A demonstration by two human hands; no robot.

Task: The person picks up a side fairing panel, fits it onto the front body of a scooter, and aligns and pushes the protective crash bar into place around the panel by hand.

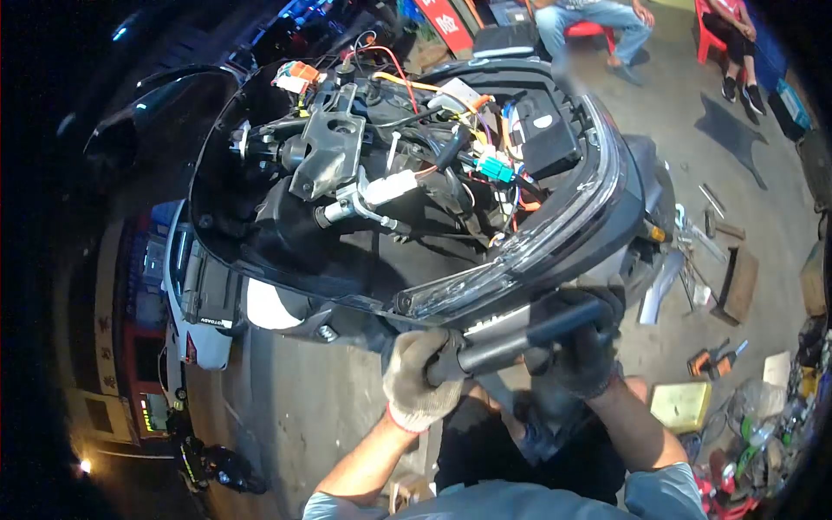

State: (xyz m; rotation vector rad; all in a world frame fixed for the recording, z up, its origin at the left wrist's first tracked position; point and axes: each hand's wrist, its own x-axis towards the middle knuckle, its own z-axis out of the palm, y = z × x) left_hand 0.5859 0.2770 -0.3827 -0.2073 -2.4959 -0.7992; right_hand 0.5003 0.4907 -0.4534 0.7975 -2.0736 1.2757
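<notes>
My left hand (423, 374), in a grey knitted work glove, is closed around one end of a thick black curved bar (503, 348). Near the bar's other end is my right hand (582, 357), in a darker glove that is shadowed and a little blurred; its fingers curl round the bar. Just beyond both hands stands a scooter's black body shell (373, 299) with its top uncovered. Inside it show a metal bracket (332, 143), a white connector (392, 186), a teal connector (495, 169) and a black box (544, 132) among loose wires.
Tools and metal parts lie on the floor at right, near a wooden block (737, 282), an orange-black tool (712, 360) and a yellow tray (680, 407). Mixed parts are heaped at lower right. Two people sit on red chairs at the back. A white vehicle (206, 342) stands left.
</notes>
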